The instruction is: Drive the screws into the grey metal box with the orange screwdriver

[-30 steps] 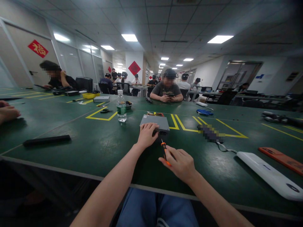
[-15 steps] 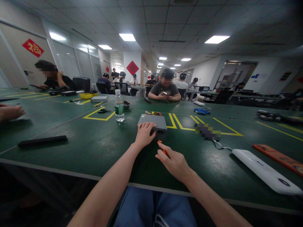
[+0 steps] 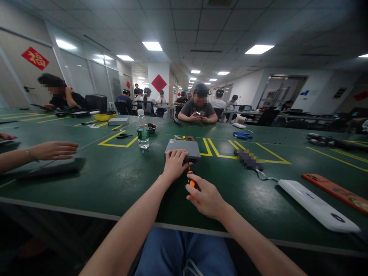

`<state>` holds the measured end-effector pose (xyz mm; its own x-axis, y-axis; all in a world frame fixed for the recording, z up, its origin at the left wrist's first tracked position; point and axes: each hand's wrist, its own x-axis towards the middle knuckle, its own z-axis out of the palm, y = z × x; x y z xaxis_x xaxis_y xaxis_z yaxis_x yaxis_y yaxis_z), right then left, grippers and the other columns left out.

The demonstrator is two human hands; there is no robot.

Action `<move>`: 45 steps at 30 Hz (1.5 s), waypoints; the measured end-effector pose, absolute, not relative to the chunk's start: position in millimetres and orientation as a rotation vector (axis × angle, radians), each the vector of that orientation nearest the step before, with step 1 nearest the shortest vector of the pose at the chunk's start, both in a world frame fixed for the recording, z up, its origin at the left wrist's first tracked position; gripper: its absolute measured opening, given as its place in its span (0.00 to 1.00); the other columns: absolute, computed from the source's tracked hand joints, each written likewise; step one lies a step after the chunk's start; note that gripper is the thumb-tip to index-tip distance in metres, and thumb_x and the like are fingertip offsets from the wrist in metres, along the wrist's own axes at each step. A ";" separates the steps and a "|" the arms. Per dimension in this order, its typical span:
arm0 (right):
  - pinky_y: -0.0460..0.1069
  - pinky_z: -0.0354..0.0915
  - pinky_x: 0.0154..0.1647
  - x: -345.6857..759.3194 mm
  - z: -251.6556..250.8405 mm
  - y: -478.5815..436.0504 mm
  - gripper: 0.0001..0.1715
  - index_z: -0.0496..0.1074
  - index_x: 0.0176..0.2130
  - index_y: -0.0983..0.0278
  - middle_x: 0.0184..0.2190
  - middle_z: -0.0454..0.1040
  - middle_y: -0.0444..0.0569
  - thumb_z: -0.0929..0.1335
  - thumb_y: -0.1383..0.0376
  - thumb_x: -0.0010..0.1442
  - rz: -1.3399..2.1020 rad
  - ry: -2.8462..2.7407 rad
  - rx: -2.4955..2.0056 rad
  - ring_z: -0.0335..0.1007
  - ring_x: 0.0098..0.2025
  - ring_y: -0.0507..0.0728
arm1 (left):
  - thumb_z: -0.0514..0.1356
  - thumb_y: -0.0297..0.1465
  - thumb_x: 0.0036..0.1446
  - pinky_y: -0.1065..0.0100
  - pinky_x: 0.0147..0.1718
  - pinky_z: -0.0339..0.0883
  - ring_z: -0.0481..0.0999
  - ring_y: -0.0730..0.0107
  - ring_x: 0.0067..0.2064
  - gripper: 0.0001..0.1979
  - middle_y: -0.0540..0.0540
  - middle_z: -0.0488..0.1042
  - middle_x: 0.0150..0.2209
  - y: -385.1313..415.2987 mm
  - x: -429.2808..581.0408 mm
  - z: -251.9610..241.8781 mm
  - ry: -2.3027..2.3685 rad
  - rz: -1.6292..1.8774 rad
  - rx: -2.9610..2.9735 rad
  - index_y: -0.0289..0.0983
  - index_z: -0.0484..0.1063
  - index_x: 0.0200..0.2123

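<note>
A flat grey metal box (image 3: 182, 147) lies on the green table (image 3: 115, 180) in front of me. My left hand (image 3: 174, 164) rests on its near edge, fingers curled over the top, holding it down. My right hand (image 3: 204, 198) is closed round a small orange-handled screwdriver (image 3: 190, 180), whose thin tip points up at the box's near side, right beside my left fingers.
A water bottle (image 3: 142, 130) stands left of the box. A white elongated device (image 3: 316, 204) with a cable and an orange strip (image 3: 336, 191) lie at the right. A co-worker's hand (image 3: 53, 150) hovers over a black bar (image 3: 48, 168) at the left. People sit across the table.
My right hand has carried the screwdriver forward, its tip now close to the box's near side. A co-worker's hand at the left has reached out over the black bar.
</note>
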<state>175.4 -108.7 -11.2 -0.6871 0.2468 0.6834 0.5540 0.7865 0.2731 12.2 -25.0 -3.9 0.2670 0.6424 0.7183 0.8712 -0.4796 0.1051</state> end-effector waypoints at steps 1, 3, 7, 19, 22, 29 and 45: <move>0.51 0.67 0.37 175.7 -10.6 -109.3 0.13 0.65 0.43 0.65 0.49 0.63 0.62 0.57 0.62 0.63 -0.587 -2.348 -0.596 0.67 0.43 0.58 | 0.57 0.40 0.54 0.55 0.51 0.49 0.62 0.59 0.53 0.18 0.45 0.68 0.50 -25.2 11.8 -3.6 -1.383 -1.031 -2.237 0.42 0.63 0.48; 0.50 0.67 0.39 176.4 -9.9 -109.2 0.14 0.63 0.48 0.64 0.51 0.61 0.62 0.58 0.65 0.63 -0.575 -2.364 -0.579 0.67 0.45 0.58 | 0.57 0.39 0.54 0.55 0.51 0.49 0.62 0.59 0.53 0.18 0.45 0.67 0.51 -25.5 11.1 -3.1 -1.386 -1.020 -2.250 0.42 0.63 0.48; 0.49 0.67 0.36 176.2 -12.1 -105.7 0.12 0.64 0.45 0.65 0.48 0.67 0.61 0.63 0.65 0.61 -0.666 -2.280 -0.466 0.70 0.37 0.54 | 0.57 0.38 0.54 0.55 0.51 0.48 0.62 0.59 0.53 0.18 0.45 0.67 0.51 -24.8 10.6 -3.2 -1.419 -0.995 -2.263 0.44 0.63 0.49; 0.49 0.68 0.37 176.1 -10.6 -106.2 0.13 0.64 0.46 0.66 0.46 0.69 0.60 0.63 0.63 0.61 -0.674 -2.297 -0.522 0.71 0.39 0.56 | 0.57 0.35 0.55 0.56 0.51 0.48 0.62 0.61 0.54 0.17 0.47 0.67 0.51 -23.4 8.6 -4.3 -1.386 -1.001 -2.276 0.43 0.62 0.49; 0.50 0.68 0.36 178.7 -11.8 -105.3 0.12 0.65 0.41 0.66 0.44 0.70 0.59 0.64 0.61 0.60 -0.642 -2.220 -0.529 0.71 0.36 0.55 | 0.56 0.34 0.56 0.56 0.51 0.48 0.62 0.61 0.54 0.17 0.47 0.67 0.52 -22.9 8.8 -4.5 -1.401 -0.991 -2.274 0.44 0.62 0.49; 0.50 0.67 0.44 177.0 -12.5 -104.6 0.15 0.62 0.48 0.70 0.48 0.67 0.62 0.62 0.67 0.61 -0.653 -2.265 -0.558 0.67 0.47 0.58 | 0.57 0.32 0.54 0.56 0.52 0.48 0.62 0.61 0.54 0.17 0.47 0.67 0.52 -24.2 6.8 -3.3 -1.371 -1.007 -2.288 0.43 0.63 0.49; 0.48 0.59 0.34 176.4 -10.5 -95.8 0.05 0.67 0.33 0.65 0.27 0.69 0.47 0.64 0.65 0.60 -0.857 -2.108 -0.730 0.63 0.29 0.52 | 0.54 0.30 0.56 0.59 0.50 0.51 0.64 0.64 0.51 0.11 0.49 0.70 0.48 -24.5 10.7 -3.3 -1.408 -1.118 -2.215 0.43 0.66 0.43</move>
<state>176.4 -95.8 -10.5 -0.5693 0.2210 0.7919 0.7110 0.6160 0.3392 10.7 -24.5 -3.3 0.2223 0.6388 0.7365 0.8622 -0.4814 0.1573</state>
